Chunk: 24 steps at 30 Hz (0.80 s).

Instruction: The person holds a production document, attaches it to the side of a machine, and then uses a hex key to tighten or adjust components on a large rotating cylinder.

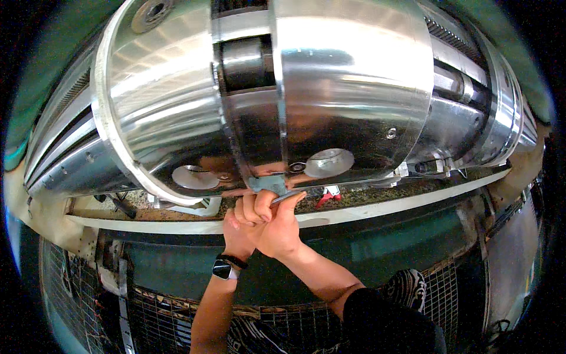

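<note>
My right hand (276, 227) is closed around a thin grey metal rod (289, 197), its thumb lying along it, at the lower edge of a large polished metal drum (359, 82). Beside and partly behind it is my left hand (237, 233), whose fingers are mostly hidden, so what they hold does not show. A dark watch (222, 269) is on my left wrist. Just above the fingers, a flat grey-green piece (269, 184) lies at the bottom of the groove (256, 121) that runs round the drum. Round holes (329, 163) flank the groove.
Below the drum runs a pale metal ledge (377, 213) with a gritty, speckled tray behind it. A red-and-white object (328, 196) lies there, right of my hands. Nearer to me are a dark green panel (389, 253) and wire mesh (171, 312). Slotted machine parts (460, 88) extend at both sides.
</note>
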Tool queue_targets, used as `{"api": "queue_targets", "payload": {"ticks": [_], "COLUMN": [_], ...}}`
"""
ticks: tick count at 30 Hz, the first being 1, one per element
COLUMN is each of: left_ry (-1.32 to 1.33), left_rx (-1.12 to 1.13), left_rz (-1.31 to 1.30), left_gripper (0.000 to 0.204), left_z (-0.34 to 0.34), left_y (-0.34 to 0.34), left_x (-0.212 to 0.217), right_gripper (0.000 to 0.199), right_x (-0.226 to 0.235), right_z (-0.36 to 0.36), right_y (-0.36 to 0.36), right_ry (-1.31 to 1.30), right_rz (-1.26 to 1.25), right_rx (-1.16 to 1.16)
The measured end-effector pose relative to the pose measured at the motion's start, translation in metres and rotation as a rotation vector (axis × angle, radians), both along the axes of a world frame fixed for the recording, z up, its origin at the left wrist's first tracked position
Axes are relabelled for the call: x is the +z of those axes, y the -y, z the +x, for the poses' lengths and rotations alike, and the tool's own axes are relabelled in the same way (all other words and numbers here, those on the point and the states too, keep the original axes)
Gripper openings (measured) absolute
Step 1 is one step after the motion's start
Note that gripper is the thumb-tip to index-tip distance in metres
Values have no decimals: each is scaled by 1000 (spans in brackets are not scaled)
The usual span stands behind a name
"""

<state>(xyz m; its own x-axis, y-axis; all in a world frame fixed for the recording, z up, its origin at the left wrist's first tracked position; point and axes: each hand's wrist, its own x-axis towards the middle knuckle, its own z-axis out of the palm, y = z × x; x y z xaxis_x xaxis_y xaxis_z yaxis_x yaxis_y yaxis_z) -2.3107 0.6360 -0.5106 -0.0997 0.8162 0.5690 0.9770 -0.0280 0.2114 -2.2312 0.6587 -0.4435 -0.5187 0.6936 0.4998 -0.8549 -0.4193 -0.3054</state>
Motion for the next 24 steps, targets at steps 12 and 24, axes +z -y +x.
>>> {"api": "queue_targets", "payload": {"ticks": [12,24], "left_ry": [-195,-245], "left_rx": [-75,-144], "left_rz": [284,126], "left_gripper": [29,26], "left_z": [-47,-90], "left_y": [-23,-77], "left_x": [50,71], "right_gripper": [49,27], "right_x": [6,34], "right_z": [66,47], "right_y": [-13,-96], "right_ry": [494,970], "right_rz": [152,564], "right_rx": [-362,-811]}}
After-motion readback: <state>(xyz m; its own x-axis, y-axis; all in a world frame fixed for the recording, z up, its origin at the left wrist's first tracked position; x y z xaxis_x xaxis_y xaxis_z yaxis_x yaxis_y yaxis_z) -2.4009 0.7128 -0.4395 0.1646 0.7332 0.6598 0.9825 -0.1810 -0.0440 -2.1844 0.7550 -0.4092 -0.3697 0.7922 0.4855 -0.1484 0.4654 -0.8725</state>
